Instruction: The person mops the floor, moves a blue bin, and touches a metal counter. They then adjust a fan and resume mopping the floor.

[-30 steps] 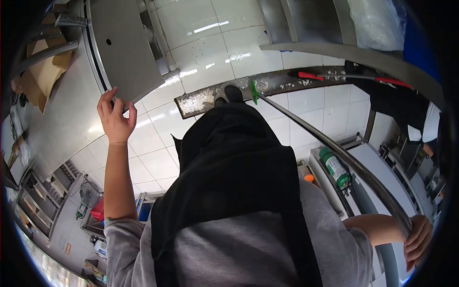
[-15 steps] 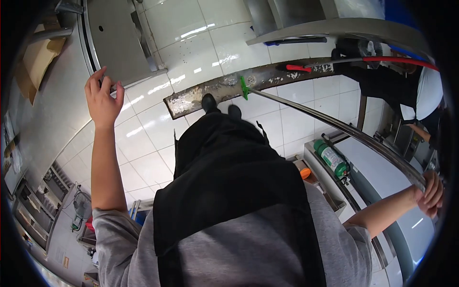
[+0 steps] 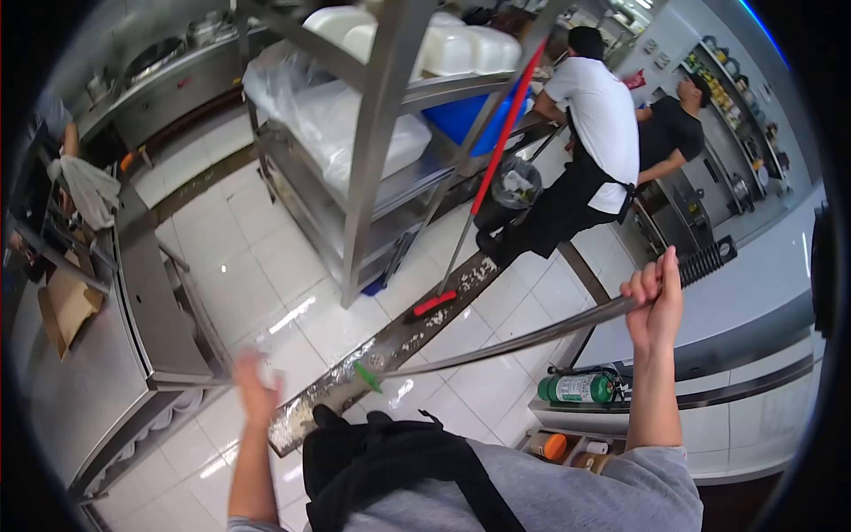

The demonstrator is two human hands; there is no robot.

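My right hand is wrapped round the upper part of a long metal pole, just below its ribbed black grip. The pole slants down left to a small green head, which looks like a floor squeegee and lies at the wet drain strip. White bits are scattered along that strip. Out to the left, my left hand is blurred by motion; its fingers appear apart with nothing in them. It hovers over the tiled floor, beside the corner of a steel counter.
A steel rack with white foam containers stands ahead. Beyond it, a person in a white shirt stands near a red-handled tool and a bin. Another person is behind. A green cylinder sits right.
The view has tilted up, bringing the rack and people into sight. My right hand still grips the pole, now held further forward. My left hand has moved away from the steel counter's edge.
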